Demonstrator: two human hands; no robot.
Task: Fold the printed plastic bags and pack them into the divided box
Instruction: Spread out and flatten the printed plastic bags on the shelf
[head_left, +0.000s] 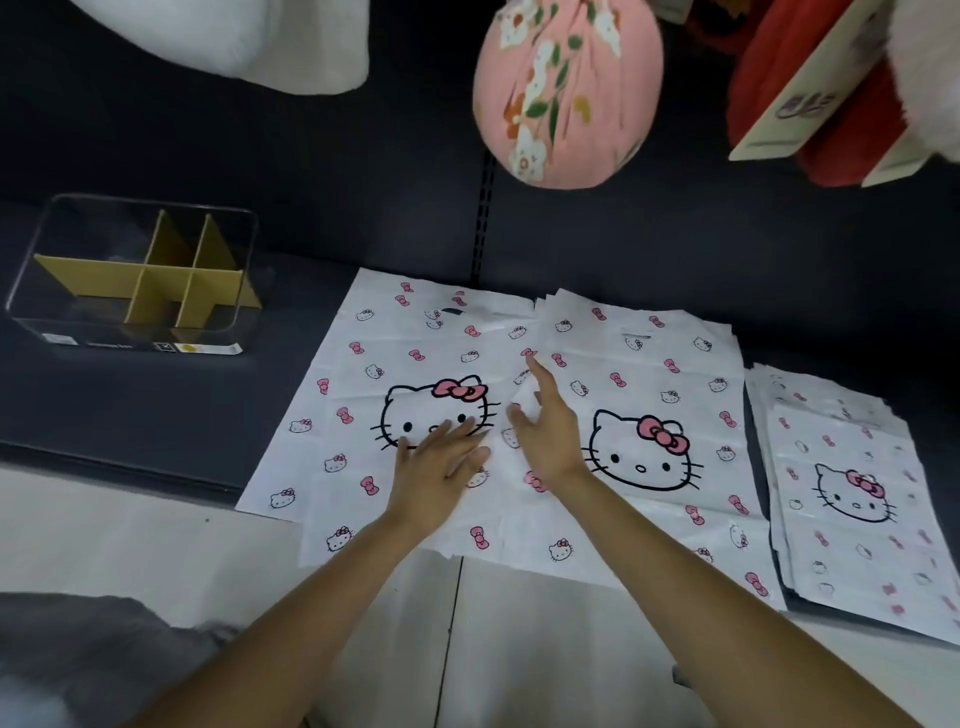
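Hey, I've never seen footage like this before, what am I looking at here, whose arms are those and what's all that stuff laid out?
There is no machine here. The one picture comes from a camera worn on a person's head, looking down at their own bare arms. The left hand presses flat on a white plastic bag printed with a cat face and pink bows. The right hand is open at that bag's right edge, where it meets a neighbouring pile of bags. Another stack of bags lies further right. At far left stands a clear box with cardboard dividers, nothing visible in it. Neither hand grips anything.
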